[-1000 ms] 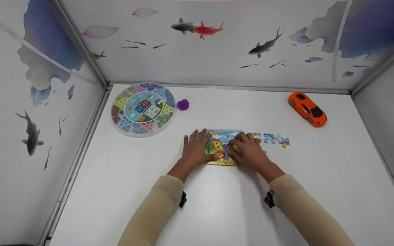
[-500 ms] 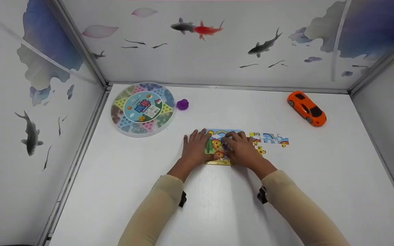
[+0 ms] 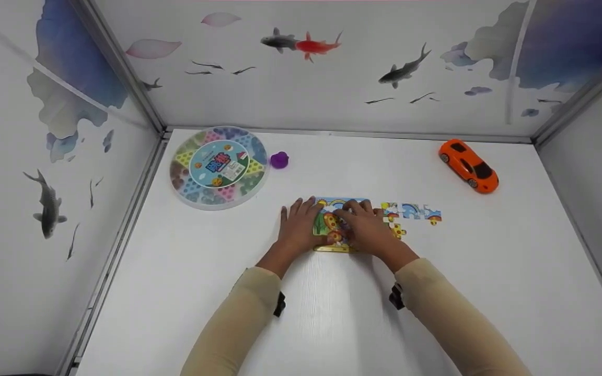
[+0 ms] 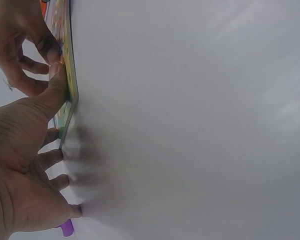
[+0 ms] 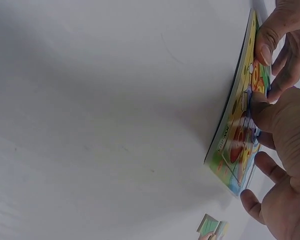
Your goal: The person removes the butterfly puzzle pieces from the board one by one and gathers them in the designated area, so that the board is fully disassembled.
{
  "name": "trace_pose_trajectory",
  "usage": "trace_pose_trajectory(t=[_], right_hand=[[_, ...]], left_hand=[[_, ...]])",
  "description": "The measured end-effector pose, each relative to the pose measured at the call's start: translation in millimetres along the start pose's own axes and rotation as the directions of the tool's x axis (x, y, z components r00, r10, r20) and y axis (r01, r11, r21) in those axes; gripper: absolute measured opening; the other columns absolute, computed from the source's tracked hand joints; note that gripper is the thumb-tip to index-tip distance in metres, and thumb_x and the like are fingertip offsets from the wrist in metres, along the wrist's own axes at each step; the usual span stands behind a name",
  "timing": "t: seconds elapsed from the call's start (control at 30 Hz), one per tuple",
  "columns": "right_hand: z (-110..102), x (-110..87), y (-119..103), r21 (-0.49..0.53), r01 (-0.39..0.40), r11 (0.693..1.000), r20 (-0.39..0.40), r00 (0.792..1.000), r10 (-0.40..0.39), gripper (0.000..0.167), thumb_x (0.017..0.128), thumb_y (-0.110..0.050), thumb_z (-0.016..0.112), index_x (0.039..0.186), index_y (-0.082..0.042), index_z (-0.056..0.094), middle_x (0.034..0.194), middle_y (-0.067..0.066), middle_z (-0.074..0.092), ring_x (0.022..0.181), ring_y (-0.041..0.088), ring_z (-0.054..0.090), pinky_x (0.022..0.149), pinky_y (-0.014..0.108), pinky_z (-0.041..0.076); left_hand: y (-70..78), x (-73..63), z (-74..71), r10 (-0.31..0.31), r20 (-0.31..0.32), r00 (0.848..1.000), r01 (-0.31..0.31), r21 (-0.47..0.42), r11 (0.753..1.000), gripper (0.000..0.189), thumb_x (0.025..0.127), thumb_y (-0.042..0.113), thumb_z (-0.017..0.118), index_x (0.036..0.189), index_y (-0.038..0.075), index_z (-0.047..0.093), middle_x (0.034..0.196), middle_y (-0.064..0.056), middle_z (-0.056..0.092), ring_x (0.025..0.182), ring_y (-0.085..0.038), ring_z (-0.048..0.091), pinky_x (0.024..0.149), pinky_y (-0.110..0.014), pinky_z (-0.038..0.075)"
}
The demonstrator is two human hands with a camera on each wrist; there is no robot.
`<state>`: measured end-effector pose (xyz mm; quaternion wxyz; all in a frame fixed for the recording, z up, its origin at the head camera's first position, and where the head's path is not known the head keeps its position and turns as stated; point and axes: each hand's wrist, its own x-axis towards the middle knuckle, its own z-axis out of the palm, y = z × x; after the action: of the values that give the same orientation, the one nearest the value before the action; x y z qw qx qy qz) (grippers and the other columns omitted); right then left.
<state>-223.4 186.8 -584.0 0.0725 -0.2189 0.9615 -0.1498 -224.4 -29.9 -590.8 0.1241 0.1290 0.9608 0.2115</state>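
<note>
Steadying puzzle (image 3: 330, 221) with straight-fingered left hand (image 3: 301, 225); with right hand (image 3: 368, 228) touching, can't tell if pinching. Might skew, pushing sideways.

Puzzle board (image 3: 328, 222) partly hidden under the right grip (image 3: 365, 226), print (image 3: 219, 162) on round box (image 3: 253, 187) — too small, sleeves (image 3: 230, 324) cut off below

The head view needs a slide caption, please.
Left grip and right grip on a jigsaw puzzle, loose pieces alongside.

I see a bright picture puzzle (image 3: 332, 222) lying flat, with a rainbow, a sun and orange spotted wings on it. Just to its right I see loose puzzle pieces (image 3: 411, 211), three in a row and one below.
</note>
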Motion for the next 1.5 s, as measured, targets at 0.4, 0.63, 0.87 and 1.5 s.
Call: trace_pose_trajectory(t=[0.4, 0.63, 0.87, 1.5], right_hand=[[1.3, 1.7, -2.7, -0.054, 0.035, 0.998, -0.020, 0.999, -0.036, 0.047, 0.104, -0.018, 0.076, 0.150, -0.022, 0.068, 0.146, 0.014, 0.055, 0.131, 0.041, 0.049, 0.104, 0.076, 0.045], [-1.2, 1.8, -6.8, -0.035, 0.013, 0.999, -0.007, 1.000, -0.013, 0.048, 0.102, -0.015, 0.077, 0.149, -0.020, 0.068, 0.147, 0.015, 0.053, 0.131, 0.040, 0.049, 0.103, 0.072, 0.044], [-1.9, 2.0, -8.5, -0.008, -0.014, 1.000, 0.008, 1.000, 0.014, 0.057, 0.096, -0.017, 0.085, 0.150, -0.020, 0.067, 0.150, 0.015, 0.052, 0.134, 0.042, 0.049, 0.103, 0.064, 0.046], [0.0, 2.8, -7.4, -0.030, 0.025, 0.999, -0.011, 1.000, -0.025, 0.053, 0.098, -0.018, 0.084, 0.148, -0.019, 0.066, 0.149, 0.014, 0.051, 0.132, 0.042, 0.051, 0.102, 0.062, 0.050]], left_hand=[[0.9, 2.7, 2.7, -0.022, 0.004, 1.000, 0.022, 0.006, 1.000, 0.097, 0.094, 0.061, 0.084, 0.172, 0.022, 0.041, 0.184, -0.003, 0.029, 0.173, -0.033, 0.020, 0.139, -0.067, 0.013], [0.8, 1.5, 2.7, -0.011, -0.013, 1.000, 0.011, 0.004, 1.000, 0.095, 0.093, 0.059, 0.085, 0.170, 0.019, 0.045, 0.182, -0.005, 0.033, 0.172, -0.035, 0.024, 0.138, -0.069, 0.017], [0.0, 2.2, 3.0, -0.013, -0.007, 1.000, 0.013, -0.005, 1.000, 0.096, 0.093, 0.059, 0.085, 0.170, 0.020, 0.044, 0.183, -0.004, 0.032, 0.172, -0.034, 0.022, 0.138, -0.069, 0.015], [-0.3, 0.9, 1.9, 0.003, -0.018, 1.000, -0.003, -0.010, 1.000, 0.097, 0.092, 0.058, 0.086, 0.170, 0.019, 0.044, 0.182, -0.005, 0.033, 0.171, -0.035, 0.023, 0.137, -0.071, 0.016]])
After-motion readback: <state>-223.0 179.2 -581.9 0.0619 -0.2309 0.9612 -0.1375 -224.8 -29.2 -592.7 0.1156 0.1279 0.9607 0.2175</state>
